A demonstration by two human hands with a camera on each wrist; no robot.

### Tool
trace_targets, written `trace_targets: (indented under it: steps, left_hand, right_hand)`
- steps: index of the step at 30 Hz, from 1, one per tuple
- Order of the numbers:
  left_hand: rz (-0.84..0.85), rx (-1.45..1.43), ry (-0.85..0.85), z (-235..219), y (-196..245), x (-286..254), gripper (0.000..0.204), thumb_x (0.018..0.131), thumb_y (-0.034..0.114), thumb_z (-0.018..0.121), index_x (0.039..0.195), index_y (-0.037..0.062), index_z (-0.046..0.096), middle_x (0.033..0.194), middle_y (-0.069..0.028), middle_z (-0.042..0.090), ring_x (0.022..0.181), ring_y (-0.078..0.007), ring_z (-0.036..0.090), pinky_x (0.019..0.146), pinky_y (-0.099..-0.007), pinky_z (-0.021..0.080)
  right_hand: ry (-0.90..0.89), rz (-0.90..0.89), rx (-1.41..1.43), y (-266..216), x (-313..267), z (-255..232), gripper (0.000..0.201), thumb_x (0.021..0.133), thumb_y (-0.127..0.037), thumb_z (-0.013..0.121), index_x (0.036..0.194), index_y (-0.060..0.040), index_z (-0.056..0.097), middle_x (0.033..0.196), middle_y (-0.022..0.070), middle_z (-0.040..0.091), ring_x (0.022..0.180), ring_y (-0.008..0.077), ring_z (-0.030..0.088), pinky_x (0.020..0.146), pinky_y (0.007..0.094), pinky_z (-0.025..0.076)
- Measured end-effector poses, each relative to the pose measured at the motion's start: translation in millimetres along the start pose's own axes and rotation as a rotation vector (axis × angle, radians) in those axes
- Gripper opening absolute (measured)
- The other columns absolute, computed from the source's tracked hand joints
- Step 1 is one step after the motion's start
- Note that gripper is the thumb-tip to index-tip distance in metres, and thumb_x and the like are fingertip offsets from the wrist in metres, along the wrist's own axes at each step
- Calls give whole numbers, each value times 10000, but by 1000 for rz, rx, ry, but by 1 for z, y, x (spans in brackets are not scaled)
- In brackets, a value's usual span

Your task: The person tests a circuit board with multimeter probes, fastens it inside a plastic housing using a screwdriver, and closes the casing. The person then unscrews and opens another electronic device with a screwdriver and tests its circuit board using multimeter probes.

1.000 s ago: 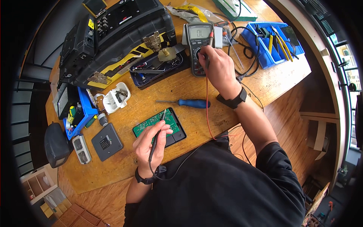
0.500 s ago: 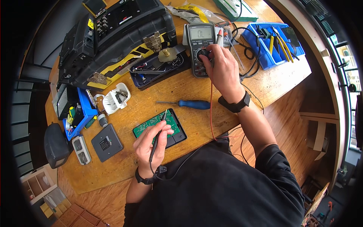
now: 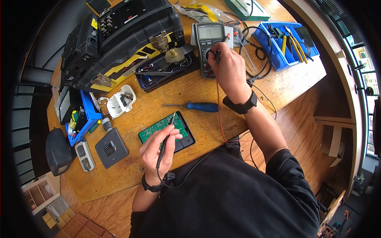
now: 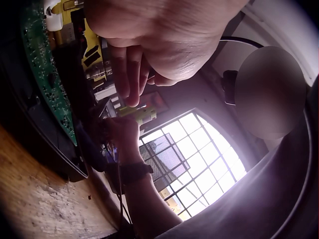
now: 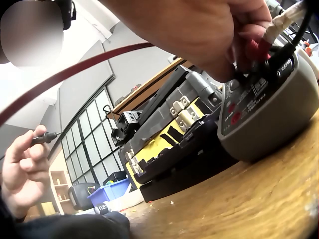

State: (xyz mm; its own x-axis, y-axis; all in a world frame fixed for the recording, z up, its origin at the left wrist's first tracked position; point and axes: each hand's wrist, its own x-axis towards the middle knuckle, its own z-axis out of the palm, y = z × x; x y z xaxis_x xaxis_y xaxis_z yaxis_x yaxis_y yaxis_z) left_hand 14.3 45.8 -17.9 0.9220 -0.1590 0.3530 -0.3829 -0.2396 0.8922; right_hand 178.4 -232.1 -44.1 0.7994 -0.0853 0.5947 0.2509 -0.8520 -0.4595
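My left hand [image 3: 156,152] pinches a black test probe [image 3: 162,150], its tip pointing over a green circuit board [image 3: 152,130] in an open black case [image 3: 188,142]. In the right wrist view the black probe [image 5: 45,138] stands between my thumb and fingers. My right hand [image 3: 232,71] holds a red test probe [image 3: 227,38], with fingertips at the dial of a multimeter [image 3: 210,41]. The meter's screen [image 3: 210,32] shows "OL". From this hand the red lead [image 3: 219,111] runs down toward the table's front edge. Part of the dial is hidden by my fingers.
A blue screwdriver [image 3: 202,107] lies between board and meter. Behind are a large black case [image 3: 139,43] and a dark parts tray [image 3: 152,82]. At left sit a grey cover [image 3: 119,152] and a white holder [image 3: 115,108]; at right, a blue bin [image 3: 270,55] of pliers.
My right hand has shifted and turned slightly at the multimeter dial, and the red probe's upper end has swung right, then partly back. My left hand and the black probe stay nearly still.
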Motion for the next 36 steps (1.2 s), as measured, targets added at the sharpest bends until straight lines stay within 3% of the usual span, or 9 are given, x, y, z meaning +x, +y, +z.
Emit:
trace_targets:
  steps: [5,13,23,28,29,30,32,34,36]
  left_hand:
    - [-7,0,14,-2,3,-1,266,1053,-35,706,1315,-53,751,1054,-177,816,914,-251,821,826,-359,654]
    - [-37,-13,28,-4,-2,-6,272,1046,-47,710,1315,-54,751,1055,-179,817,917,-252,822,831,-353,649]
    - [-13,17,-55,-6,0,-5,275,1092,-33,649,1355,-92,703,1129,-195,790,949,-251,807,890,-363,645]
    - [-16,-11,-20,-5,-2,-7,286,1080,-30,672,1360,-75,707,1112,-195,803,942,-257,813,883,-369,646]
    - [-14,-26,13,-5,-3,-7,304,1062,-34,698,1365,-63,710,1087,-190,817,935,-262,820,868,-370,647]
    - [-14,-24,14,-3,0,-6,304,1062,-34,698,1365,-63,710,1087,-190,817,935,-262,820,868,-370,647]
    - [-86,-177,100,4,8,-4,351,1072,-16,699,1413,-88,656,1107,-211,814,957,-269,819,889,-386,650]
    - [-53,-185,91,5,7,-1,368,1073,-10,703,1425,-97,637,1115,-221,813,957,-271,820,889,-390,654]
    - [-16,-193,81,4,5,4,387,1073,-5,707,1436,-106,619,1123,-230,812,957,-274,822,889,-394,657]
  right_hand:
    - [10,-22,30,-6,0,0,209,965,-137,822,1098,-47,689,865,147,737,801,371,733,728,457,584]
    - [-29,-37,14,-11,-3,-14,281,952,-82,826,1178,-25,669,1081,160,758,1047,384,715,911,472,575]
    - [-12,-64,39,-11,-6,-16,302,960,-74,818,1214,-10,669,1113,188,752,1067,403,711,926,478,578]
    - [-115,-136,235,-24,-15,-46,471,1007,-134,803,1429,-1,643,1164,193,749,1049,387,703,932,460,563]
    - [-173,-210,314,-25,-19,-57,560,1096,-269,710,1561,12,574,1210,211,742,1058,382,702,952,448,558]
    - [-176,-303,405,-25,-23,-60,714,1071,-373,710,1617,41,509,1195,219,693,1018,393,650,939,465,547]
    - [-235,-423,471,-28,-34,-72,721,1081,-410,684,1618,39,513,1231,226,681,1042,394,650,947,465,547]
    - [-408,-238,587,-46,-52,-95,588,1026,-155,780,1551,27,585,1122,188,715,991,358,703,899,439,581]
    - [-376,-191,694,-54,-72,-97,480,961,-12,802,1422,23,671,1054,166,743,930,349,739,862,422,606]
